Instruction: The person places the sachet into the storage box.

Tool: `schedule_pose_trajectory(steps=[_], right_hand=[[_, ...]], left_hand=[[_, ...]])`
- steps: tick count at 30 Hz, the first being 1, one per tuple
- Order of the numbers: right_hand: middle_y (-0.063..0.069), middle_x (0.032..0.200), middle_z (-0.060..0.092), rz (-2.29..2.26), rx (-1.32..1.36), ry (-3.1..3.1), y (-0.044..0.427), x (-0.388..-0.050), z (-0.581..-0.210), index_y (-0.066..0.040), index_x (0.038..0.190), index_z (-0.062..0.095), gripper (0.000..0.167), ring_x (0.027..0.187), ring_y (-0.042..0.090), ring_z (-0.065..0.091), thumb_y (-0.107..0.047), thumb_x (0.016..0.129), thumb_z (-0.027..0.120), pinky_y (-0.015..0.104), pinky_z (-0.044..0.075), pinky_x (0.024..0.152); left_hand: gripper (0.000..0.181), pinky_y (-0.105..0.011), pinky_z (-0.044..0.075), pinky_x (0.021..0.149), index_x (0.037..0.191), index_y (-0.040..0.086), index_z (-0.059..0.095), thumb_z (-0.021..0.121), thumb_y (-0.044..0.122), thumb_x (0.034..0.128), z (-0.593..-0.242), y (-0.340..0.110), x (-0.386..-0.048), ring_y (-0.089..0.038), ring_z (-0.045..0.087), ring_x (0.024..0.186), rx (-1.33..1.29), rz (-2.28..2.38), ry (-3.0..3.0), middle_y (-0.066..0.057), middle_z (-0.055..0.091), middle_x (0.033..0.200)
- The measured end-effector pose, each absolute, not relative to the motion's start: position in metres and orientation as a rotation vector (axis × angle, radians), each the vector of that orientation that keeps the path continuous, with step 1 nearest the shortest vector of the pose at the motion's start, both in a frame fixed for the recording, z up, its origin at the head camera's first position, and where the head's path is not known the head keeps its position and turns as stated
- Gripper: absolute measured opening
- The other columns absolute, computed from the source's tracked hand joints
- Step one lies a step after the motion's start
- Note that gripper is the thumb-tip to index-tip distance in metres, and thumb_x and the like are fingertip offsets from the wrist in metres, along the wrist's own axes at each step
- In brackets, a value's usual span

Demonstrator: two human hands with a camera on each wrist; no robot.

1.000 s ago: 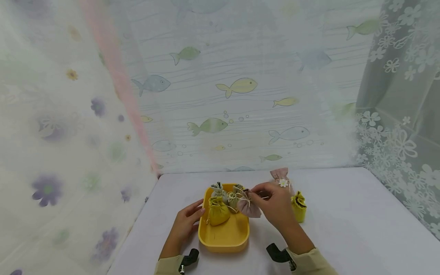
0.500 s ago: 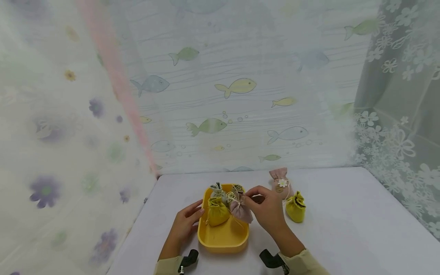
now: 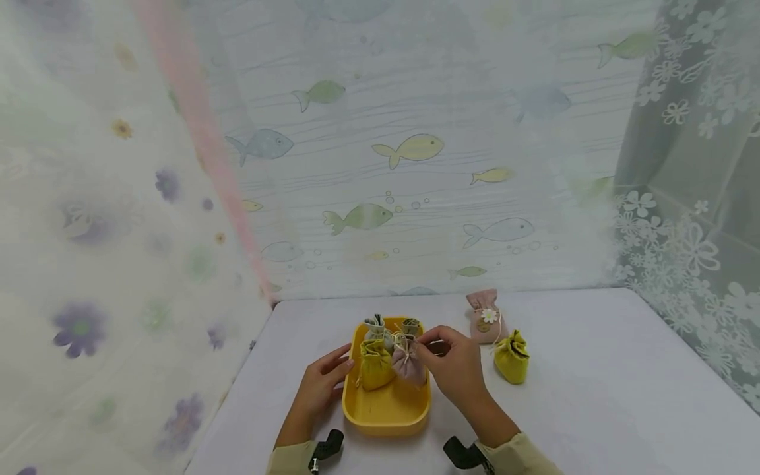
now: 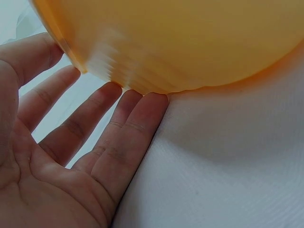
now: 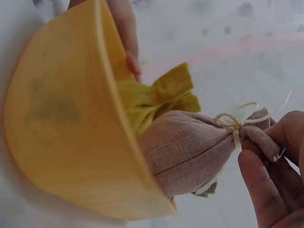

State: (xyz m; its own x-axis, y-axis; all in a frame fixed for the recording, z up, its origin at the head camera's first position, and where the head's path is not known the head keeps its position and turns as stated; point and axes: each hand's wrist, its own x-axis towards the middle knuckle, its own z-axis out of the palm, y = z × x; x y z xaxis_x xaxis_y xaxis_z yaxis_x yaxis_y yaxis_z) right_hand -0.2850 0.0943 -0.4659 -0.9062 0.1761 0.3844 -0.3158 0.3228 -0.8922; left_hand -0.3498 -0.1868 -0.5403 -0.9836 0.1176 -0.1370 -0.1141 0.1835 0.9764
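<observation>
My right hand (image 3: 456, 361) pinches the gathered neck of a pinkish drawstring pouch (image 5: 190, 149), tied with a cream cord. The pouch hangs partly inside the yellow plastic tub (image 3: 386, 415), near its right wall. With fingers extended, my left hand (image 4: 90, 137) touches the tub's left side, its fingertips against the outer wall and the thumb at the rim. Inside the tub stand a yellow pouch (image 3: 375, 369), a pale pouch (image 3: 375, 324) behind it, and an olive patterned pouch (image 3: 411, 325) at the back, partly hidden by the pink one.
To the right on the white table (image 3: 605, 396) stand a pink pouch with a white flower (image 3: 487, 323) and a yellow-green pouch (image 3: 512, 359). A fish-print curtain (image 3: 415, 198) hangs behind the table's far edge, with a flowered curtain (image 3: 119, 264) on the left.
My right hand has carried the pinkish pouch leftward, from over the tub's right rim to inside it. My left hand has stayed at the tub's side.
</observation>
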Motion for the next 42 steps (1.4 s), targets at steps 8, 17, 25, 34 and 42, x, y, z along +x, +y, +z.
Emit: schedule_pose_trajectory(steps=[8, 17, 25, 34, 42], right_hand=[[-0.008, 0.088, 0.073, 1.540, 0.060, -2.240, 0.095, -0.289, -0.476, -0.024, 0.085, 0.073, 0.011, 0.078, 0.011, 0.071, -0.020, 0.088, 0.083, 0.022, 0.062, 0.069], [-0.008, 0.087, 0.072, 1.493, 0.040, -2.288, 0.096, -0.292, -0.481, -0.023, 0.084, 0.073, 0.012, 0.078, 0.010, 0.071, -0.018, 0.087, 0.084, 0.022, 0.062, 0.069], [-0.007, 0.087, 0.072, 1.473, 0.026, -2.334, 0.094, -0.294, -0.484, -0.022, 0.086, 0.073, 0.011, 0.080, 0.012, 0.071, -0.016, 0.088, 0.082, 0.022, 0.062, 0.070], [-0.008, 0.088, 0.071, 1.468, 0.059, -2.364, 0.091, -0.294, -0.487, -0.022, 0.088, 0.073, 0.011, 0.079, 0.008, 0.069, -0.016, 0.088, 0.082, 0.021, 0.062, 0.069], [-0.009, 0.090, 0.070, 1.447, 0.090, -2.385, 0.092, -0.293, -0.483, -0.022, 0.091, 0.073, 0.013, 0.079, 0.010, 0.068, -0.018, 0.087, 0.084, 0.019, 0.059, 0.065]], left_hand=[[0.067, -0.037, 0.062, 0.092, 0.148, 0.030, 0.059, 0.076, 0.055, 0.0883, -0.539, -0.186, -0.349, -0.023, 0.069, 0.119, 0.004, 1.894, 2.268, -0.013, 0.059, 0.148], [0.070, -0.038, 0.062, 0.093, 0.148, 0.031, 0.058, 0.077, 0.058, 0.0859, -0.538, -0.185, -0.350, -0.023, 0.067, 0.123, 0.004, 1.890, 2.275, -0.012, 0.058, 0.149], [0.068, -0.038, 0.062, 0.093, 0.148, 0.031, 0.058, 0.077, 0.056, 0.0873, -0.538, -0.185, -0.351, -0.024, 0.067, 0.123, -0.005, 1.894, 2.272, -0.012, 0.058, 0.150], [0.067, -0.039, 0.062, 0.093, 0.148, 0.030, 0.059, 0.077, 0.055, 0.0880, -0.539, -0.186, -0.350, -0.024, 0.066, 0.124, -0.030, 1.901, 2.271, -0.012, 0.060, 0.148], [0.068, -0.039, 0.062, 0.093, 0.148, 0.030, 0.059, 0.077, 0.055, 0.0877, -0.539, -0.186, -0.350, -0.024, 0.066, 0.124, -0.029, 1.905, 2.261, -0.012, 0.060, 0.147]])
